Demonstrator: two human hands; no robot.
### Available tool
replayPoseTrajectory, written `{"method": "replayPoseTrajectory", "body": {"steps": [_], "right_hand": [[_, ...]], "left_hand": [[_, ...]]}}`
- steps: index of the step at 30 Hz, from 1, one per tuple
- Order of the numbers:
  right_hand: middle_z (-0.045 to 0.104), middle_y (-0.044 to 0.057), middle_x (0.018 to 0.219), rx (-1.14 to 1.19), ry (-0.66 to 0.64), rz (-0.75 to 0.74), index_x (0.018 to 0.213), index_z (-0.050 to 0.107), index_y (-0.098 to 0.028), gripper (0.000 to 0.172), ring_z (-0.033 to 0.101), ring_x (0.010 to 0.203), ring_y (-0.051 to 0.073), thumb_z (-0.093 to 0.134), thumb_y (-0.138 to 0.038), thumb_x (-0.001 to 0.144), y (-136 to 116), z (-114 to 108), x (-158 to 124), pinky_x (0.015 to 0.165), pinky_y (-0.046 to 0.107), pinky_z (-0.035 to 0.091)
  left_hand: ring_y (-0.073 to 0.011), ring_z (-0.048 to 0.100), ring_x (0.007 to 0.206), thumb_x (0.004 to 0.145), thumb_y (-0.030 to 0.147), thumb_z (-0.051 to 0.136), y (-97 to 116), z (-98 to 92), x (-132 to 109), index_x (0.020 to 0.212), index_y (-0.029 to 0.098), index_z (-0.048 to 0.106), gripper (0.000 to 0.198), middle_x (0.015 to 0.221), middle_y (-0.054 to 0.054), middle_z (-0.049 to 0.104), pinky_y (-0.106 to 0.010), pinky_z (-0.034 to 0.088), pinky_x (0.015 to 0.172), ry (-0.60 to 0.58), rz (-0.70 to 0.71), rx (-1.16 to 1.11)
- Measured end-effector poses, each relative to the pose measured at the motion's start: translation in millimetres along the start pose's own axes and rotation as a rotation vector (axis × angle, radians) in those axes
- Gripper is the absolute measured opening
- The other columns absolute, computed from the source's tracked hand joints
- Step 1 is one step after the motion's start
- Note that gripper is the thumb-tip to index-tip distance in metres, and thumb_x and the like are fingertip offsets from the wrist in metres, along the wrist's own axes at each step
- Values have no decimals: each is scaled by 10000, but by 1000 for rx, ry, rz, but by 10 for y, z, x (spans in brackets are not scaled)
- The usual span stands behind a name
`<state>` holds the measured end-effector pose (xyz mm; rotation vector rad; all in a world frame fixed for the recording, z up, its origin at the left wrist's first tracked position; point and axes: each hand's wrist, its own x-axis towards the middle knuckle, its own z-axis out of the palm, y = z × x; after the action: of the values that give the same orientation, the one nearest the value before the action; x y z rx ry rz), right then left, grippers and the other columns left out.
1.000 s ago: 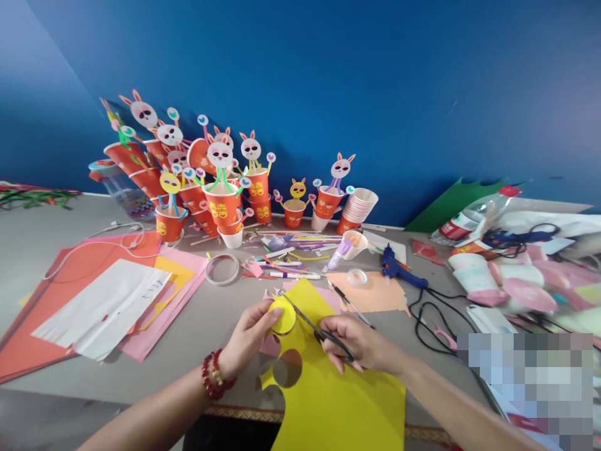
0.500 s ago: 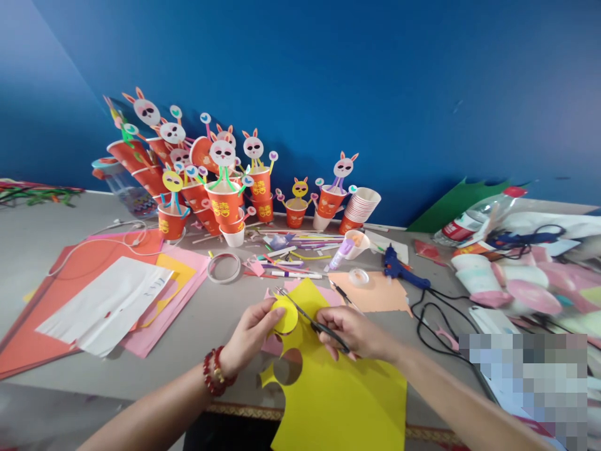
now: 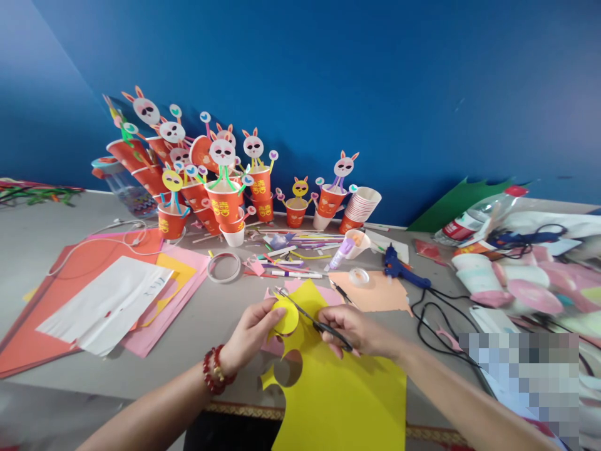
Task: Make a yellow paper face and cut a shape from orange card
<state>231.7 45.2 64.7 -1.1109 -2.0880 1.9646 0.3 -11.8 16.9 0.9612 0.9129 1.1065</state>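
Observation:
My left hand (image 3: 251, 335) pinches a round yellow piece (image 3: 285, 316) of the big yellow paper sheet (image 3: 342, 401), which lies on the grey table near its front edge. My right hand (image 3: 359, 331) grips black-handled scissors (image 3: 310, 319); their blades point up and left along the round piece's edge. A round hole (image 3: 287, 368) is cut out of the sheet just below the hands. A red bead bracelet (image 3: 213, 374) is on my left wrist.
Red paper cups with bunny faces (image 3: 223, 181) crowd the back by the blue wall. Orange, pink and white sheets (image 3: 103, 300) lie at left. A blue glue gun (image 3: 399, 269) with black cord, a tape ring (image 3: 224, 267), pens and straws (image 3: 291, 257) lie behind the hands. Clutter fills the right side.
The scissors and my right hand have crept a little to the left along the round piece. My left hand has turned the piece slightly.

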Motion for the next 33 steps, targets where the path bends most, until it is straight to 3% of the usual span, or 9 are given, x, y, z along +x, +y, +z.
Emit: {"method": "replayPoseTrajectory", "body": {"steps": [33], "right_hand": [[579,-33,569,-55,-99,-44,724,490,-178,458,482,465,82,649,-599,810,54,-228,34,439,179,292]], "left_hand": [[-134,549,634,849,490,641,52,-7,3,760,133,656,368,696,-25,627,-225,440,620,2,7,67]]}}
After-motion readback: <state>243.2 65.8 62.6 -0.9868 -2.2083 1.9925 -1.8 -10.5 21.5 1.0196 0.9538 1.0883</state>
